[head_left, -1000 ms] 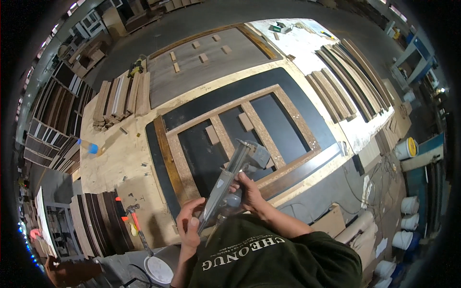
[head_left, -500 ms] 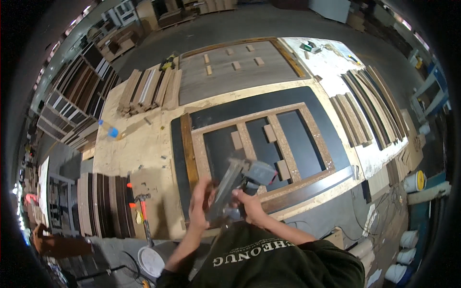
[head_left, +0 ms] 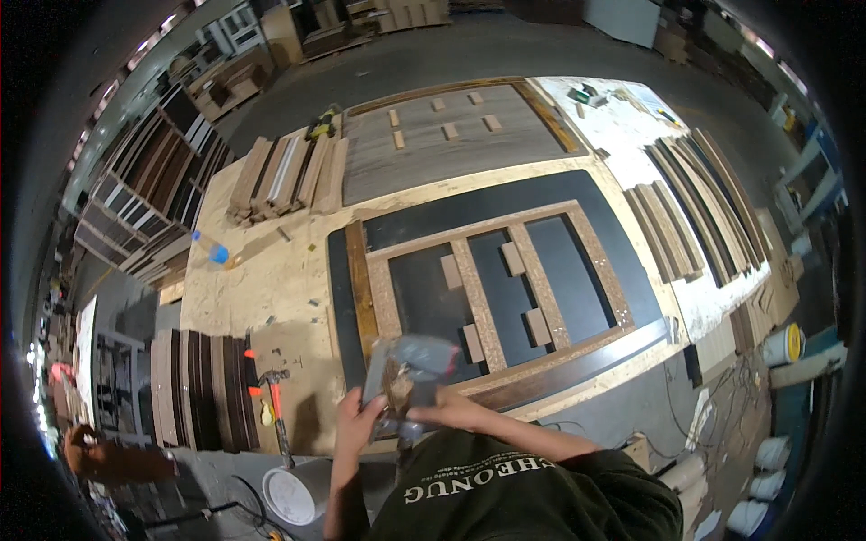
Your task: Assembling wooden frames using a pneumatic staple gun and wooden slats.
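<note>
A grey nail gun (head_left: 410,365) is grasped by both hands, left hand (head_left: 359,422) and right hand (head_left: 448,415), at the table's (head_left: 271,279) near edge.

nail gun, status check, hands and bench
Left hand and right hand both grip grey nail gun. Held over door frame edge. Hammer lies apart, left.
</note>
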{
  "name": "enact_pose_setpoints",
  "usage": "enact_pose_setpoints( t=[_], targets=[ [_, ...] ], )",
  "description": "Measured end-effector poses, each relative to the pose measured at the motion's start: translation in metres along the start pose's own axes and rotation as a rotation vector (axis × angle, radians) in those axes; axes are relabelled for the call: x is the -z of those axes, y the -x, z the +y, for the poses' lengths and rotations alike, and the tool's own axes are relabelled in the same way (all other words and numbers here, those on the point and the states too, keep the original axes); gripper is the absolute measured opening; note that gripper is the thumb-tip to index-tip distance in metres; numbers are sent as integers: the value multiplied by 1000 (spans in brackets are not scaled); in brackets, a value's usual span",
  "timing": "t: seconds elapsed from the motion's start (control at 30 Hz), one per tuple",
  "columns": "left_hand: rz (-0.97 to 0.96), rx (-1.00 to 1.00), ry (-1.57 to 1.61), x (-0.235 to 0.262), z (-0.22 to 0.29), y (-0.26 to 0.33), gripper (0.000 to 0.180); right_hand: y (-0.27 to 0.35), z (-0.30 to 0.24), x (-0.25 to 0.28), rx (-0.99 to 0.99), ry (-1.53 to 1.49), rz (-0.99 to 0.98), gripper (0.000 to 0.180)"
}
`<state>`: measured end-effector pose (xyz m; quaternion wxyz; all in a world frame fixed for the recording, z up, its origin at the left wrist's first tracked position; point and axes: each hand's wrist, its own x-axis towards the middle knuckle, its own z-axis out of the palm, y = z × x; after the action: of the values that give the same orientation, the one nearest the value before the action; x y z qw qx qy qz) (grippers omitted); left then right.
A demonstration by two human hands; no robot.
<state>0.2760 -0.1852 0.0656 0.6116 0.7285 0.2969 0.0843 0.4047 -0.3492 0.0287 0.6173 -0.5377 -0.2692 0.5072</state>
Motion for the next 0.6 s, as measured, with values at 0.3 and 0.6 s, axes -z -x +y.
enact_pose_setpoints(
  t=[0.3,0.6],
  targets=[
    [594,-60,-49,102,-120,40,22,1,-20,30,-115,474,-176,63],
    [716,168,-846,129,-157,7,22,32,-28,152,-41,970,651,69]
  ],
)
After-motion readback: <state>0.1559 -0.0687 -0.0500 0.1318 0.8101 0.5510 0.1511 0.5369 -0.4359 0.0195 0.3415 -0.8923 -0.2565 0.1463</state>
